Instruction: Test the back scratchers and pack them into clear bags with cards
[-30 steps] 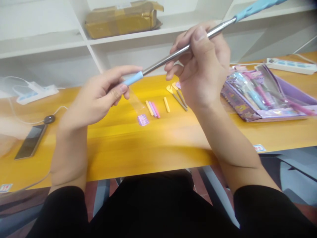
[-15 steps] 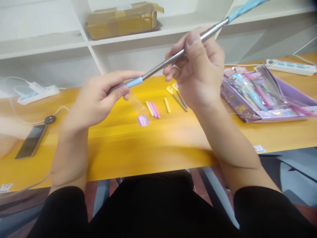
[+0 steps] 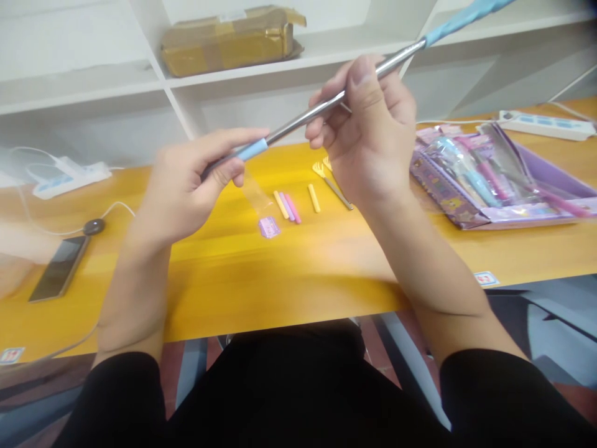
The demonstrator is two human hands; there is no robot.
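A slim silver rod with light blue ends slants up to the right above the table; its far blue end leaves the top of the picture. My left hand is closed round the lower blue end, index finger stretched along it. Higher up, my right hand grips the metal part between thumb and fingers. Below lie a yellow claw-headed metal stick, a second yellow claw head partly hidden by my right hand, a lone yellow tube, a cluster of yellow, purple and pink tubes and a purple label attached to clear film.
On the right of the wooden table stands a purple display box with packaged pink and blue items. Power strips lie at both sides. A phone is at left, near a blurred person's arm. A taped carton sits on the shelf.
My right hand and the rod have shifted very slightly left, and the hand covers more of the second claw-headed stick. Both grips stay the same.
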